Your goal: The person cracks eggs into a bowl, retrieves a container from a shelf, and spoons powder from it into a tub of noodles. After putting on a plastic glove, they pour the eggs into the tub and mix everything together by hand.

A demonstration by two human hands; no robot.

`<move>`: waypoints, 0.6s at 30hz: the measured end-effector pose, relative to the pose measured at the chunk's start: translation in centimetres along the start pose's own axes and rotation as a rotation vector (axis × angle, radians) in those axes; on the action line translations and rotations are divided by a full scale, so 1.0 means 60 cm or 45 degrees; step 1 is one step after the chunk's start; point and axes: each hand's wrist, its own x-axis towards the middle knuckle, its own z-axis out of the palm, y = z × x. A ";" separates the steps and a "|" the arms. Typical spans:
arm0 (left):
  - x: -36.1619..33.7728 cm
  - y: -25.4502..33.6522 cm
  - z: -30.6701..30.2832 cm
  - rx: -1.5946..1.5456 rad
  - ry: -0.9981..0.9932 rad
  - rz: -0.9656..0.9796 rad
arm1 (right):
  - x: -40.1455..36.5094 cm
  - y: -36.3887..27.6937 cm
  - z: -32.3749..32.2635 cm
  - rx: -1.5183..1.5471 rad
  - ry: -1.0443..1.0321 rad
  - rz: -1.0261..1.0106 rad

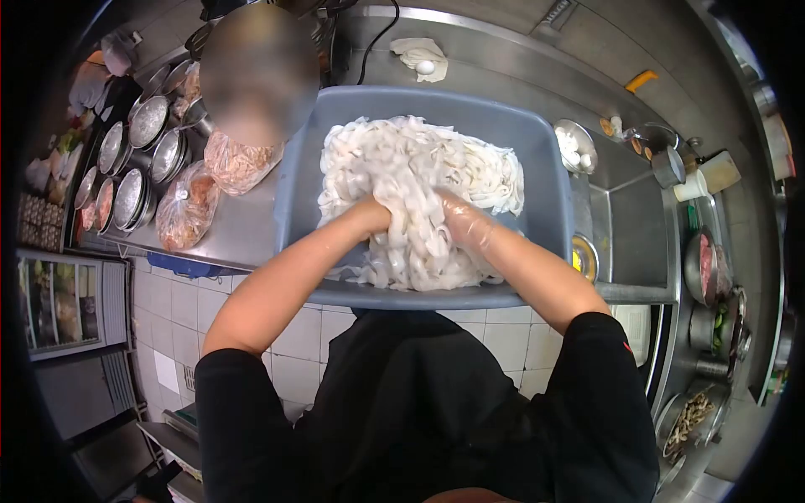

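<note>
A heap of wide, flat white noodles (pixel 423 168) fills much of a grey-blue plastic tub (pixel 295 210). Both hands are sunk in it, with a raised clump of noodles held between them. My left hand (pixel 376 215) goes in from the left, its fingers covered by noodles draping over them. On the right side of the clump, my right hand (pixel 461 222) wears a clear plastic glove and grips the noodles, fingertips hidden. Some strands at the top of the clump look smeared by motion.
Bags of raw meat (pixel 186 210) and several metal bowls (pixel 130 197) stand left of the tub. To the right are a bowl of white eggs (pixel 575 147) and a steel sink (pixel 633 222). A cloth with an egg (pixel 426 67) lies behind. A blurred person is at upper left.
</note>
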 end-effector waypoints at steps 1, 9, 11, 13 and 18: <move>-0.024 0.035 -0.017 0.005 0.073 0.034 | -0.014 -0.007 0.000 0.004 0.004 0.001; -0.156 -0.026 -0.007 1.117 -0.271 -0.224 | -0.151 -0.038 -0.102 -1.664 0.029 0.257; -0.145 -0.040 0.013 1.078 -0.087 -0.235 | -0.144 -0.021 -0.052 -1.964 -0.060 0.583; -0.121 0.044 0.009 0.833 -0.436 -0.367 | -0.091 0.036 -0.061 -1.984 -0.185 0.304; -0.096 0.026 0.009 -0.156 -0.313 -0.514 | -0.005 0.079 -0.005 -0.325 -0.191 0.022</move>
